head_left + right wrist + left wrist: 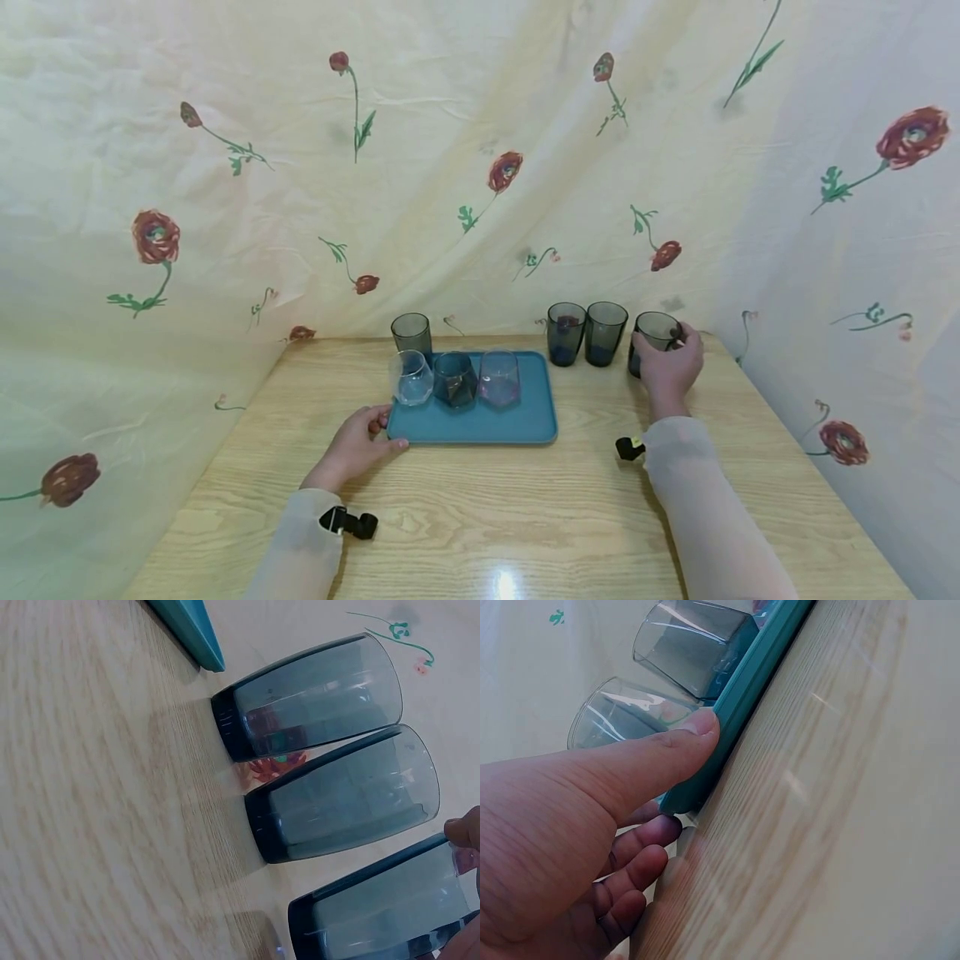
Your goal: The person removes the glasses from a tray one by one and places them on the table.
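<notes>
My left hand [356,446] holds the front left corner of a blue tray [525,427]. In the left wrist view its thumb [694,739] lies along the tray's rim, other fingers curled at the corner. Three short glasses stand in a row on the tray: a clear glass [413,385], a dark grey glass [455,387] and a pinkish glass [499,385]. At the right, my right hand [671,367] grips a smoky grey tumbler [382,911] near its rim, thumb and fingers on opposite sides. That tumbler is upright, its base close to the tabletop.
Two matching smoky tumblers, a left one [566,340] and a right one [604,342], stand between tray and right hand. Another smoky tumbler [412,330] is behind the tray's back left corner. A flowered cloth [450,125] hangs behind the wooden table [465,508] and along its sides.
</notes>
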Demonstrator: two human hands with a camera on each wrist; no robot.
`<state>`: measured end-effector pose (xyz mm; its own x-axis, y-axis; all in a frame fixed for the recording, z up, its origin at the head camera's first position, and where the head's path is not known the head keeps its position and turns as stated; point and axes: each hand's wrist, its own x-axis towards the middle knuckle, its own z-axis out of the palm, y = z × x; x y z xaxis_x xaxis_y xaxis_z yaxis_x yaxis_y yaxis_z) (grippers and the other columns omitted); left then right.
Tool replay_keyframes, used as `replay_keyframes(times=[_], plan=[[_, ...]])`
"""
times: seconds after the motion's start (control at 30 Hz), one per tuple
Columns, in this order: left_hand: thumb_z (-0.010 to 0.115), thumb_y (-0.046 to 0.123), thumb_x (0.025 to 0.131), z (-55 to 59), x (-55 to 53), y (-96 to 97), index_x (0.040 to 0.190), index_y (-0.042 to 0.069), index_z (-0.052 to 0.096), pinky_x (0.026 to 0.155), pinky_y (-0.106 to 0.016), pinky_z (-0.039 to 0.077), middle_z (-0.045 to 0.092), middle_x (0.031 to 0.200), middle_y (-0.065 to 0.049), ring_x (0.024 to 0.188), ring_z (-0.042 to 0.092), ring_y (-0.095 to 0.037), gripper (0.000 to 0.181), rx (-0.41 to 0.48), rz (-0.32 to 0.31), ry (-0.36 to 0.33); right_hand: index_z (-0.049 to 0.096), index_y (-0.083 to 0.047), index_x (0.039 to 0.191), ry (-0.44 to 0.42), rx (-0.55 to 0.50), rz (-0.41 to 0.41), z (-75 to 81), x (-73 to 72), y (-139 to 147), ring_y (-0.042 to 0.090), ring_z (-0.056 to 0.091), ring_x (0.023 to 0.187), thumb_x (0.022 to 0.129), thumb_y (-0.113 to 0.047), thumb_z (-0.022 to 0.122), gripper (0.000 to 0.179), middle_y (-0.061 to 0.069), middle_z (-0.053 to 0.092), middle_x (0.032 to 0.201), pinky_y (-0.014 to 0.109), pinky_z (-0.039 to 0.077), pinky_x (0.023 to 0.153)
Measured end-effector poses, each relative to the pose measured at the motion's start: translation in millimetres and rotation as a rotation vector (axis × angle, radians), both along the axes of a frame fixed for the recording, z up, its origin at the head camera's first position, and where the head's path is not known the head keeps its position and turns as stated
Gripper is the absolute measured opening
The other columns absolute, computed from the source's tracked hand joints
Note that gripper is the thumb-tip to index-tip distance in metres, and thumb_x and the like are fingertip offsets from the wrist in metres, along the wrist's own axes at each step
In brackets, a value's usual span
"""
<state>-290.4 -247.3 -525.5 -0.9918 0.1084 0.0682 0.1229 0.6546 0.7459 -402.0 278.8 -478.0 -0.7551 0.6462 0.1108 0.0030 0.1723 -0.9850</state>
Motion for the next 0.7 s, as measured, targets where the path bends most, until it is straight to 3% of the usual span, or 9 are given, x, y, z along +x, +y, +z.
replay_keyframes(times=[0.47, 0.7], plan=[[0.089, 0.034, 0.087, -0.2, 0.2, -1.2, 0.151, 0.005, 0.054, 0.09, -0.043, 0.043, 0.058, 0.113, -0.003, 0.102, 0.049, -0.023, 0.078, -0.008, 0.002, -0.001, 0.041, -0.022, 0.159, -0.025, 0.03, 0.042, -4.3, 0.4, 0.6, 0.023, 0.043, 0.137, 0.087, -0.045, 0.084, 0.087, 0.003, 0.043, 0.155, 0.042, 0.04, 0.11], [0.088, 0.034, 0.088, -0.3, 0.4, -0.7, 0.151, 0.005, 0.054, 0.091, -0.043, 0.043, 0.059, 0.115, -0.003, 0.103, 0.049, -0.023, 0.078, -0.002, 0.004, -0.004, 0.037, -0.02, 0.161, -0.001, 0.027, 0.056, -3.7, 4.6, 0.0, 0.022, 0.04, 0.143, 0.088, -0.044, 0.084, 0.09, 0.004, 0.042, 0.159, 0.04, 0.033, 0.118]])
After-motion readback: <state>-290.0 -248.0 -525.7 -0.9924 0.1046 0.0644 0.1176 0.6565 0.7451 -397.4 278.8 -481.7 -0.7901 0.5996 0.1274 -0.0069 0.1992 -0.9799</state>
